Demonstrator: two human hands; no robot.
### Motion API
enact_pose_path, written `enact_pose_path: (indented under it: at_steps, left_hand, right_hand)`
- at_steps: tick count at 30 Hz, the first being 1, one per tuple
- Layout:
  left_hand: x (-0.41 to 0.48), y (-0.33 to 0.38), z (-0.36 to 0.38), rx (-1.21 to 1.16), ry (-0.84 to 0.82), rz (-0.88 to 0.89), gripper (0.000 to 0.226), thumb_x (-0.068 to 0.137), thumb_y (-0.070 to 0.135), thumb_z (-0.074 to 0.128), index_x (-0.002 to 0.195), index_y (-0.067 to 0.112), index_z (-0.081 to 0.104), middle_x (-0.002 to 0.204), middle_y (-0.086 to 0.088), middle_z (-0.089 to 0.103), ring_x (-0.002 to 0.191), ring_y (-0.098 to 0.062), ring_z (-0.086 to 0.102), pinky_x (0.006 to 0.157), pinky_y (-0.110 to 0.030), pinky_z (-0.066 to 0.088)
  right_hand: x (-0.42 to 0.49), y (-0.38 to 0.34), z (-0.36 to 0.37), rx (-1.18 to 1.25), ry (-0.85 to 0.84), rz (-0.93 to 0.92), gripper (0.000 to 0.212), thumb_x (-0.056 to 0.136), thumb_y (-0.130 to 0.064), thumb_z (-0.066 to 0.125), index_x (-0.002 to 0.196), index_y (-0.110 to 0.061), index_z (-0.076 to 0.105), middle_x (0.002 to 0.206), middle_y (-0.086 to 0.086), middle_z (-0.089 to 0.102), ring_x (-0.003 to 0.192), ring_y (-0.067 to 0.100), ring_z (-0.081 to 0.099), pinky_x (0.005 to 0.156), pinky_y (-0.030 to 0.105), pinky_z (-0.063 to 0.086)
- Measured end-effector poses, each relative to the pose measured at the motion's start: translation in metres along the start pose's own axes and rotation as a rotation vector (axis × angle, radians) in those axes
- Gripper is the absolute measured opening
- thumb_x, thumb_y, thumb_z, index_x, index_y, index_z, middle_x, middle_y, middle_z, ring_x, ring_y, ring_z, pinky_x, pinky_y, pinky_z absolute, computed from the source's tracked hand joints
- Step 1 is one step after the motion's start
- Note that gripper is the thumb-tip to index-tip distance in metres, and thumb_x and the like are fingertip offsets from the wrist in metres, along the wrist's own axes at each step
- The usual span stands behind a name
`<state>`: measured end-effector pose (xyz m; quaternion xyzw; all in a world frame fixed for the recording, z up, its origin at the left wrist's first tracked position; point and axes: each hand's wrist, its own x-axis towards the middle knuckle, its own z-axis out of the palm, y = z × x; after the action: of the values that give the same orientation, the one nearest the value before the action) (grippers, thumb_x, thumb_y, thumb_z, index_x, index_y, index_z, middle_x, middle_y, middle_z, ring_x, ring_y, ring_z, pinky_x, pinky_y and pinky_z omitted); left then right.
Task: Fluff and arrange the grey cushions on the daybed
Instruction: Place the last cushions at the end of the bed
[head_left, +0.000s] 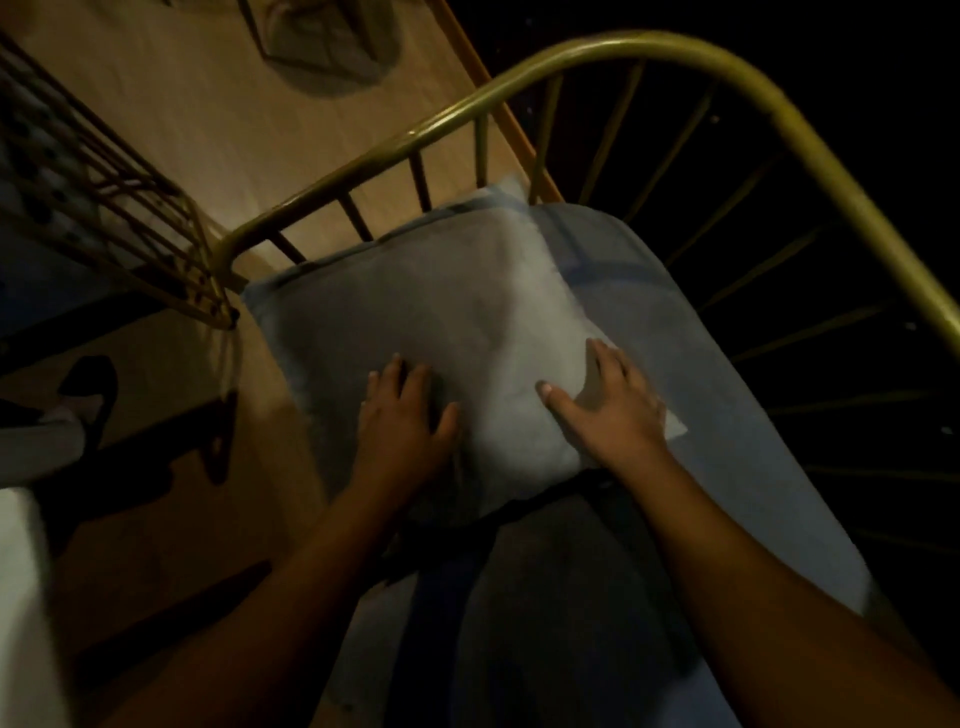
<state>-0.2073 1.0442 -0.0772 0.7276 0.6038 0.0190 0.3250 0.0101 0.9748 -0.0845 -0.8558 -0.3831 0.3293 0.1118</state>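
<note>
A square grey cushion (431, 322) lies flat at the head end of the daybed, against the gold metal rail (519, 78). Under it runs the long grey seat cushion (691, 395), which stretches toward me. My left hand (402, 415) rests palm down on the square cushion's near left part, fingers spread. On its near right corner my right hand (613, 400) presses flat, fingers apart. Neither hand grips anything. The picture is dim and a little blurred.
A second gold wire frame (104, 192) stands at the left over the wooden floor (218, 114). A dark shoe (88, 384) lies on the floor at the left. Right of the daybed rail the scene is dark. Something pale (21, 597) sits at the bottom left edge.
</note>
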Motion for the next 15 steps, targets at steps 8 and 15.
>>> enact_pose_path:
  at_steps: [8, 15]
  left_hand:
    - [-0.096, 0.038, 0.068, 0.045, -0.360, 0.250, 0.070, 0.077, 0.051, 0.042, 0.135, 0.012, 0.047, 0.137, -0.018, 0.050, 0.126, -0.037, 0.047, 0.107, -0.043, 0.038]
    - [-0.143, 0.009, 0.105, 0.347, -0.555, 0.034, 0.109, 0.061, 0.081, 0.040, 0.150, 0.026, 0.010, 0.160, -0.012, 0.011, 0.146, -0.034, 0.014, 0.118, -0.045, 0.018]
  right_hand:
    - [-0.155, 0.128, 0.009, 0.210, 0.016, 0.426, 0.093, 0.068, -0.071, 0.060, 0.144, -0.034, 0.024, 0.156, 0.009, 0.021, 0.142, 0.035, 0.020, 0.114, 0.050, 0.022]
    - [-0.261, 0.184, 0.053, 0.373, 0.166, 0.790, 0.099, 0.069, -0.055, 0.073, 0.148, -0.025, 0.020, 0.158, 0.016, 0.014, 0.143, 0.039, 0.017, 0.113, 0.051, 0.022]
